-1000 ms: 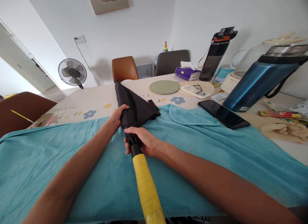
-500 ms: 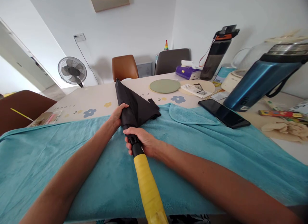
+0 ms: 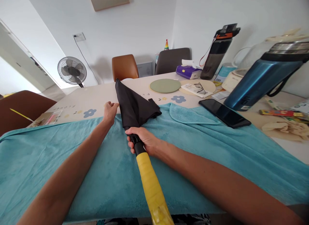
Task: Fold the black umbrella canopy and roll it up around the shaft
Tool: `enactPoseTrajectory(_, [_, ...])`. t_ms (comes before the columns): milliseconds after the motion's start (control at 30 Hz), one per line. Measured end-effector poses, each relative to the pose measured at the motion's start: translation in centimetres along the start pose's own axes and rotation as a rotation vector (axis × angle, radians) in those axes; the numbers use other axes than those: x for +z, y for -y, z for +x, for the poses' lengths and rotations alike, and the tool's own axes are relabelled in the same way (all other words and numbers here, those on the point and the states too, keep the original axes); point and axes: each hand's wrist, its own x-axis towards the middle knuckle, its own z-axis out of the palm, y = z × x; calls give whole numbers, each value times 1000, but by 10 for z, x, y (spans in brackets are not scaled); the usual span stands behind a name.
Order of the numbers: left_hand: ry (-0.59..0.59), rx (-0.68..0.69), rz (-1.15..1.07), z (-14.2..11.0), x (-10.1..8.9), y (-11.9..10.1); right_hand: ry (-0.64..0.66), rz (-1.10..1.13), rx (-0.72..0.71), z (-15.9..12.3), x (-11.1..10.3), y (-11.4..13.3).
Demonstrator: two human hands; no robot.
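Observation:
A folded black umbrella [image 3: 132, 104] with a yellow handle [image 3: 151, 186] lies on a teal towel [image 3: 205, 147], its tip pointing away from me. My right hand [image 3: 142, 139] is wrapped round the black shaft just above the yellow handle. Just left of the black canopy, my left hand [image 3: 109, 110] hovers with its fingers loosely apart and nothing in them.
A black phone [image 3: 224, 113] lies at the towel's far right edge. Behind it stand a blue flask [image 3: 263, 78] and a dark bottle [image 3: 216, 55], with glasses on papers [image 3: 198, 89], a green mat [image 3: 165, 86] and a tissue box [image 3: 188, 72]. Chairs and a fan [image 3: 71, 71] stand beyond the table.
My left hand has let go of the umbrella's canopy and moved a little left and away. My right hand keeps its hold on the shaft.

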Motion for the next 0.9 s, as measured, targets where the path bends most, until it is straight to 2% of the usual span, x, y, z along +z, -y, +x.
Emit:
enactPoseTrajectory(67, [-39,76,25,-3,1,-4,-1,-6,-7,1,0,-1])
enactPoseTrajectory(133, [-25,217,47,-12,6,-12,0,-13,-6,2,0,-1])
enactPoseTrajectory(233, [121,449,89,-31,15,-24,10,-20,11,1,0,-2])
enactPoseTrajectory(333, [264,580,236,-46,23,-33,23,-9,-9,2,0,-3])
enactPoseTrajectory(433, [320,600,443,-51,26,-34,27,-12,-27,3,0,-4])
enactPoseTrajectory(633, [275,630,649,-45,23,-36,31,-28,-25,4,-1,-4])
enactPoseTrajectory(900, [434,660,999,-34,44,-50,36,-27,9,0,1,-2])
